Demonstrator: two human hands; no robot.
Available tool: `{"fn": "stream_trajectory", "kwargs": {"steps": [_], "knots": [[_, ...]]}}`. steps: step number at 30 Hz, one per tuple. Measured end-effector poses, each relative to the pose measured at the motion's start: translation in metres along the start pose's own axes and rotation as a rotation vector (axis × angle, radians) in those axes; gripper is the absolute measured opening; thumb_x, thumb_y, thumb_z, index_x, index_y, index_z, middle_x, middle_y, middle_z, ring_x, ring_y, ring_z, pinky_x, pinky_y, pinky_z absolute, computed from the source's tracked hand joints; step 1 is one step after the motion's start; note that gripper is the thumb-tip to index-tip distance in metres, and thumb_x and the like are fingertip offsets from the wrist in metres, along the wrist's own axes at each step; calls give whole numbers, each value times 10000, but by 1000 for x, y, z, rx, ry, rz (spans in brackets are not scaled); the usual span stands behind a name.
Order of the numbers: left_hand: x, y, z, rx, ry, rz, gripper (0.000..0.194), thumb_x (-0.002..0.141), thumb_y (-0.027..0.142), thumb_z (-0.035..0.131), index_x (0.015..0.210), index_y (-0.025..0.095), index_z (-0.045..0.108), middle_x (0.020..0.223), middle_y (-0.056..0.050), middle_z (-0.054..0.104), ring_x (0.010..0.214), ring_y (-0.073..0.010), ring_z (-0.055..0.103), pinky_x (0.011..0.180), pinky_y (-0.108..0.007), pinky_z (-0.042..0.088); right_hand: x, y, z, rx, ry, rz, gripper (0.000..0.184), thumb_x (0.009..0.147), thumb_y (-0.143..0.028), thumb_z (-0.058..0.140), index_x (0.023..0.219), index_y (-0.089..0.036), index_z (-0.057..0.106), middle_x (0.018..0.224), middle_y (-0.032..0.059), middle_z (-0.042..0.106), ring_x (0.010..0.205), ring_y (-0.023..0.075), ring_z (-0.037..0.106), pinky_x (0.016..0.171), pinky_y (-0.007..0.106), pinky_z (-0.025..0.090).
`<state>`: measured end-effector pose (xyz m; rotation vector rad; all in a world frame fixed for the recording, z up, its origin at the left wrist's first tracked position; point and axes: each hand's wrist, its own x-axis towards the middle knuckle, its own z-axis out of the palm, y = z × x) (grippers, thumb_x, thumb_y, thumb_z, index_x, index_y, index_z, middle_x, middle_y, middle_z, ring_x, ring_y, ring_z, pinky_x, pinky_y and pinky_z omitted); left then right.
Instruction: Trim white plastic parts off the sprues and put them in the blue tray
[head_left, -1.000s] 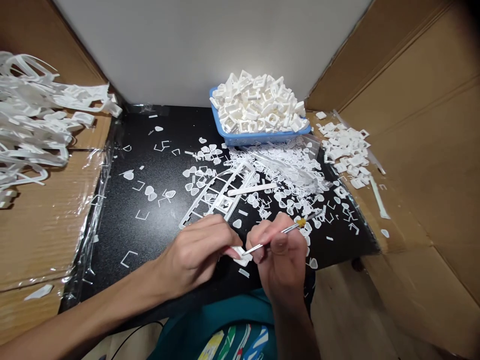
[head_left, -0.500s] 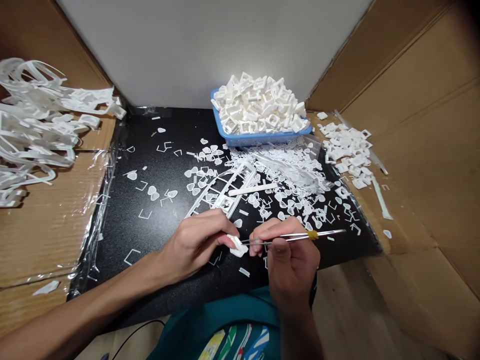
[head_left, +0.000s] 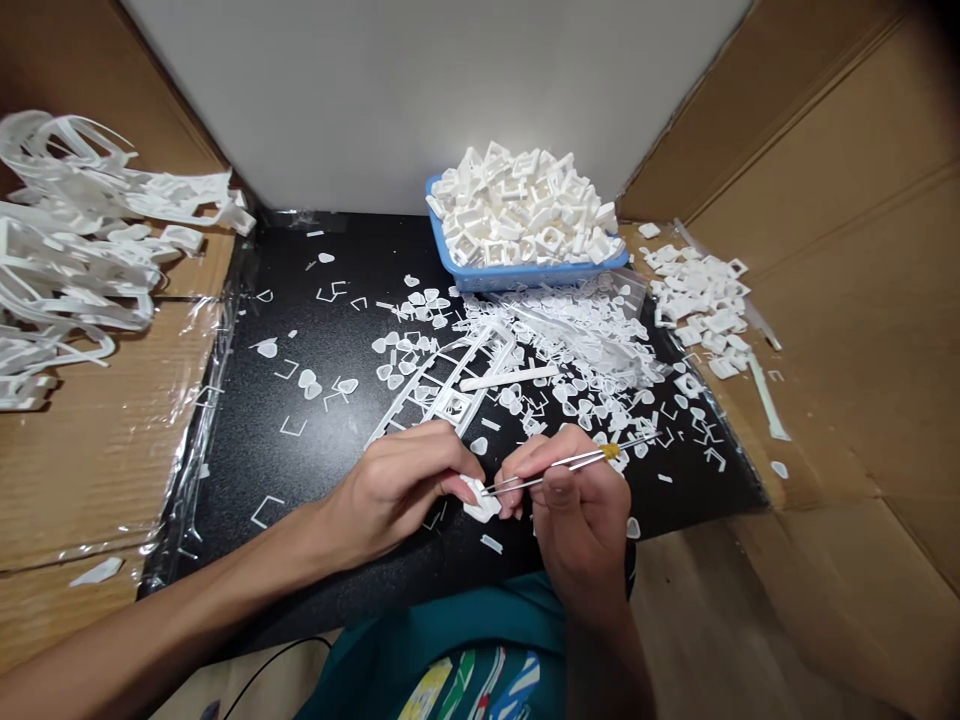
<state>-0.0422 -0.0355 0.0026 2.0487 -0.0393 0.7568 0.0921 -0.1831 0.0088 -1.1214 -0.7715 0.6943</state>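
Observation:
Near the front edge of the black table, my left hand (head_left: 416, 480) pinches a small white plastic part (head_left: 480, 500) between thumb and fingers. My right hand (head_left: 577, 500) is closed round a pair of metal tweezers (head_left: 581, 460) with a yellow band at its middle. The tweezer tips point left and meet the white part; whether they grip anything small there I cannot tell. Just beyond my hands lie a white plastic sprue frame (head_left: 409, 398) and a flat white stick (head_left: 510, 377).
A blue basket (head_left: 525, 277) heaped with white plastic parts stands at the back. Loose clear pieces and a plastic bag (head_left: 600, 340) cover the table in front of it. White parts (head_left: 705, 300) lie on cardboard at right; tangled white strips (head_left: 75, 260) pile up at left.
The tweezers swung from slanting to nearly level, then tilted partly back, tips staying at the white part. My left hand turned the part slightly. The view shifted a little.

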Motion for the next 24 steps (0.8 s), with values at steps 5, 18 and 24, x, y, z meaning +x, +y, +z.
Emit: {"fn": "stream_trajectory", "kwargs": {"steps": [5,18,24], "knots": [[-3,-4,2,-24,17,11,120,1036,66,629,988,140,711,816,-73,751,762,-175,700,690,-295,586,0,0,-2,-2,-7,34,256,1116,-358,564,948,-209,687,762,2,651,633,142,641,559,279,464],[-3,-2,-1,-19,-56,-2,170,1055,70,572,951,149,682,826,-70,735,759,-173,671,694,-293,552,-4,-2,11,-71,3,-155,211,1084,-272,625,878,-238,655,727,-21,595,706,156,612,679,323,488],[-5,-8,5,45,-81,57,110,1037,40,604,1007,116,678,825,-86,714,781,-185,660,691,-299,535,-4,-3,10,343,-10,27,270,1121,-368,561,923,-215,664,675,-40,535,563,104,467,515,251,324]]}}
